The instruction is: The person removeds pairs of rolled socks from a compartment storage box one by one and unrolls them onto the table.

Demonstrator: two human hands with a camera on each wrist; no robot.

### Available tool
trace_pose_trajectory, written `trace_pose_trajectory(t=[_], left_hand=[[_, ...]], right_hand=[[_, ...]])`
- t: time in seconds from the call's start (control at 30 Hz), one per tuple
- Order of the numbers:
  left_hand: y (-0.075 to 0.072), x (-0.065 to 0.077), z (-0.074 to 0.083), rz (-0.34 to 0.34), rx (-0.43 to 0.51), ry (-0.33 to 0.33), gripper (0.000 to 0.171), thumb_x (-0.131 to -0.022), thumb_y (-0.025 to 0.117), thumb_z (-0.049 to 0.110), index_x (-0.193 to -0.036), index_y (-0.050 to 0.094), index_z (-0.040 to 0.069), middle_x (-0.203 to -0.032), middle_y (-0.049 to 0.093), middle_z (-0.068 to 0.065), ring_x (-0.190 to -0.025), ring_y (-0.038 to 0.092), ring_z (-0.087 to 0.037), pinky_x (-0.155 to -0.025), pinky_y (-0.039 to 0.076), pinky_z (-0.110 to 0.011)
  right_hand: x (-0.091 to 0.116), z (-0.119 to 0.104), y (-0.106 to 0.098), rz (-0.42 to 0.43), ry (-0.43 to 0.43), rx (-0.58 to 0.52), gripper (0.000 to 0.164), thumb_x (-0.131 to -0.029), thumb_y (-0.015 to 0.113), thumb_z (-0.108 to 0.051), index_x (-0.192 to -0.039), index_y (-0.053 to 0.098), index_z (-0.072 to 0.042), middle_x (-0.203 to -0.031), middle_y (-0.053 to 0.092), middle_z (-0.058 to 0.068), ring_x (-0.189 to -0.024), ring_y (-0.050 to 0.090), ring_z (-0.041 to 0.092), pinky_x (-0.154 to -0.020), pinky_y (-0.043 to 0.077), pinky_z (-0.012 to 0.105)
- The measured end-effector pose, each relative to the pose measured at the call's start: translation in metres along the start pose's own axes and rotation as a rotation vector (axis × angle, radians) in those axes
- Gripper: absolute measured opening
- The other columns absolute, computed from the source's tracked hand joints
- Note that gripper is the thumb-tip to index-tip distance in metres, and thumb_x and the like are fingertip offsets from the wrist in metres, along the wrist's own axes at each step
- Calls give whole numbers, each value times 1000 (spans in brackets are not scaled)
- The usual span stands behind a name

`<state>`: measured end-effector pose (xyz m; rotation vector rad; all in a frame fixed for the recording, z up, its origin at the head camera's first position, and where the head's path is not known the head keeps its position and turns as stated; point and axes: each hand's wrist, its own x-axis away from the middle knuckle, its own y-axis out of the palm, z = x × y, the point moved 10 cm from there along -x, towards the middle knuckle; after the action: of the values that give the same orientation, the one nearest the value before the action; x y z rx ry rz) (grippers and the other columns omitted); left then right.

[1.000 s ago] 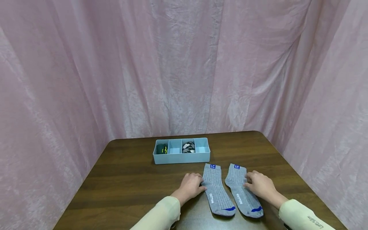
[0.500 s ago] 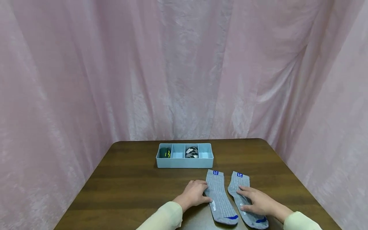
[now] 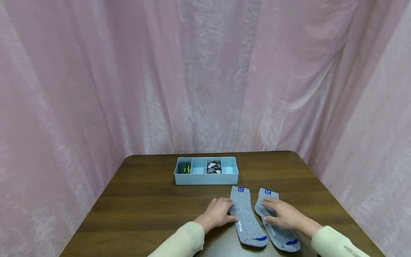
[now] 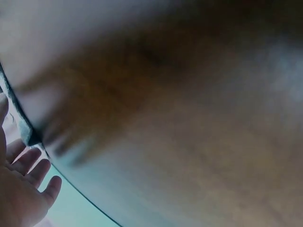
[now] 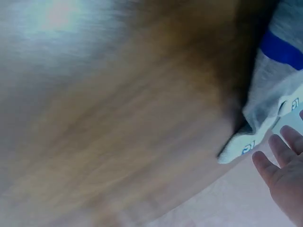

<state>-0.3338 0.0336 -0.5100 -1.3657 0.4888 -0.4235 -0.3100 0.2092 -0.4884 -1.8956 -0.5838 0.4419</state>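
Two grey ribbed socks lie flat side by side on the wooden table, cuffs away from me, each with a blue "LC" label and a blue toe band. At the outer edge of the left sock (image 3: 247, 217) is my left hand (image 3: 217, 213), its thumb and fingertips touching the fabric. My right hand (image 3: 284, 215) spreads over the right sock (image 3: 282, 238) and covers part of its middle. In the right wrist view the fingers (image 5: 280, 151) show extended near the sock cuffs. The left wrist view has loosely spread fingers (image 4: 35, 168) at its lower left.
A light blue organizer box (image 3: 206, 179) with compartments stands behind the socks. A dark green rolled sock (image 3: 183, 167) fills its leftmost compartment, and a black-and-white argyle rolled sock (image 3: 214, 167) sits in the third. Pink curtains (image 3: 205, 78) hang behind the wooden table (image 3: 144, 200).
My right hand has moved left from the right sock's outer edge to over its middle. The left hand stays at the left sock's edge. The head view has shifted slightly.
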Motion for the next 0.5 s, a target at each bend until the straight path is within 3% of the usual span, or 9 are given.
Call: trace_pose_trajectory(t=[0.2,0.33,0.5], left_hand=[[-5,-3,-5,-12,49,-1,56,-87,71,51,-128,66,14,-132,61,-3,-124,54,-18,-99,43,-39],[-12,-3,-8,20,65,13,55,-88,71,50,-129,66,13,-131,62,-3,-122,56,-19,-98,44,-39],[-16,-4,-23,26,136,-40,52,-91,70,46,-130,65,13,-132,61,-4,-122,55,-21,-102,42,-42]], right_hand=[[-15,-5,-10,60,2,12,59,-93,67,-41,-135,58,0,-143,48,26,-127,48,47,-97,41,63],[-25,-4,-15,111,16,29,57,-93,69,-38,-133,59,1,-140,51,27,-125,50,47,-97,42,62],[-47,-1,-20,151,73,20,58,-94,68,-36,-137,56,1,-140,52,25,-124,53,43,-98,43,59]])
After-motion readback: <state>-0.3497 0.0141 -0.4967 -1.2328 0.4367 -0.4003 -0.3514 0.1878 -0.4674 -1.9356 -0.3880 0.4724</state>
